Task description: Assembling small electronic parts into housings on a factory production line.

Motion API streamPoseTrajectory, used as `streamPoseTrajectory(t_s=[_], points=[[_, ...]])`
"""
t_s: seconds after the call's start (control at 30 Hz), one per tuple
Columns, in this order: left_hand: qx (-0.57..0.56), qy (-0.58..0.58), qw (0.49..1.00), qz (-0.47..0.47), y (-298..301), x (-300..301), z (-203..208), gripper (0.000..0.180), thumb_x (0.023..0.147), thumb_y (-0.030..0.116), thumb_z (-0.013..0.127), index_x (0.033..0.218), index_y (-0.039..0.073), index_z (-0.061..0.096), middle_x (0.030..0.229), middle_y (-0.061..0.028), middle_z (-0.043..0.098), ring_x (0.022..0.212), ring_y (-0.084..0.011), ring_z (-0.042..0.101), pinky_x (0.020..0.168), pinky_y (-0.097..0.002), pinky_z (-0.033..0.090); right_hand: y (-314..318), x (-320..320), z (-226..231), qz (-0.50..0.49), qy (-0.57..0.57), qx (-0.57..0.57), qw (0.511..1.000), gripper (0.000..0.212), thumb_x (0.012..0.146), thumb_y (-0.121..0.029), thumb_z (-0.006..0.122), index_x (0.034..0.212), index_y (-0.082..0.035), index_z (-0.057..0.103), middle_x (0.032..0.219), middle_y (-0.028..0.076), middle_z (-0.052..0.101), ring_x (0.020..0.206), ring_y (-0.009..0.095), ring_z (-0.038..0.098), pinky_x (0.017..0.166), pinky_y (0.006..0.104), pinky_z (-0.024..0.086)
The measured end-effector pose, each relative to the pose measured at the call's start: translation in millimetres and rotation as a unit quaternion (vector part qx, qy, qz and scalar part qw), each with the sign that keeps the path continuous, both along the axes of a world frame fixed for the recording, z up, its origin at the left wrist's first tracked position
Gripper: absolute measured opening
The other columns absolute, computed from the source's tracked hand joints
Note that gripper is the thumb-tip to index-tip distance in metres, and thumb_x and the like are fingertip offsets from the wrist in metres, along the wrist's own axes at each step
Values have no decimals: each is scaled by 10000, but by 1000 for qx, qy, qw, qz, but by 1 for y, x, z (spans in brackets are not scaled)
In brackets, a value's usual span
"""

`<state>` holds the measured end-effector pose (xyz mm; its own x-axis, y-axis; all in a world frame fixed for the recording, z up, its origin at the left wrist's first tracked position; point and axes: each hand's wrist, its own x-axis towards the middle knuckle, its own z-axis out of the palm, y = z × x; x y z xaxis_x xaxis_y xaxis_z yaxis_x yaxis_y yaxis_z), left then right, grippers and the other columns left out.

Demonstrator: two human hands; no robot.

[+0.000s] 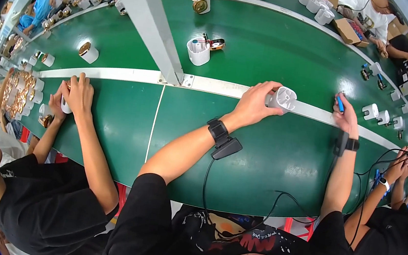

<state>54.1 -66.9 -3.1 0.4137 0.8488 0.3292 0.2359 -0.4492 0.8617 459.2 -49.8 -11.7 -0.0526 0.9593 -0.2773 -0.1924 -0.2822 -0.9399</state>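
Observation:
My left hand (254, 104) is closed round a white cylindrical plastic housing (285, 98). The housing's opening is turned up, with ribs or posts showing inside, and it is held over the pale metal strip across the green table. To its right, my right hand (348, 118) grips a small blue stick-like thing (340, 103) between thumb and fingers. Its exact kind is too small to tell. Beyond the strip stands another white ribbed housing (197, 54), with wires leading to a black and copper-coloured part (217, 44) at its side.
A grey metal post (149, 17) rises from the strip (214, 86). Black cables (276, 201) run from my wrist bands over the table's near edge. Co-workers sit on both sides, one handling a white part (65, 105). Several white housings (377, 114) stand at the right.

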Motion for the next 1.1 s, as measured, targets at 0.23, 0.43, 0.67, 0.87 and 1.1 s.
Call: streamPoseTrajectory(t_s=[0.23,0.43,0.67,0.87,1.1], points=[[-5,-25,999,-24,0,7,-2,638,678,208,830,1231,64,545,1108,-106,626,1061,-278,591,926,-385,472,-13,-138,2,-120,390,37,912,186,984,-145,553,1141,-50,580,1067,92,606,865,110,586,545,199,435],[-5,-57,998,-17,1,3,-2,658,644,184,844,1219,57,550,1108,-118,624,1062,-287,592,917,-390,483,-36,-211,42,-151,102,169,969,136,948,-59,587,1076,-30,625,1077,130,649,853,139,636,735,236,535],[-51,-58,996,-38,-4,2,10,643,636,168,838,1203,51,557,1140,-129,638,1087,-293,613,915,-389,498,-48,-221,55,-85,-302,505,804,81,875,90,601,924,44,647,1002,155,681,928,175,656,819,280,547],[-49,-64,995,-61,-3,1,8,635,656,154,818,1221,50,548,1132,-120,656,1095,-266,625,977,-379,462,-45,-203,59,-24,-302,407,862,129,848,143,566,919,59,635,1033,174,681,932,193,661,864,308,543],[-42,-60,994,-80,-2,1,7,628,661,150,810,1225,57,548,1137,-109,657,1102,-253,622,990,-374,457,-48,-191,76,60,-269,342,898,157,883,121,510,949,63,640,1087,181,676,932,179,659,872,317,540]])
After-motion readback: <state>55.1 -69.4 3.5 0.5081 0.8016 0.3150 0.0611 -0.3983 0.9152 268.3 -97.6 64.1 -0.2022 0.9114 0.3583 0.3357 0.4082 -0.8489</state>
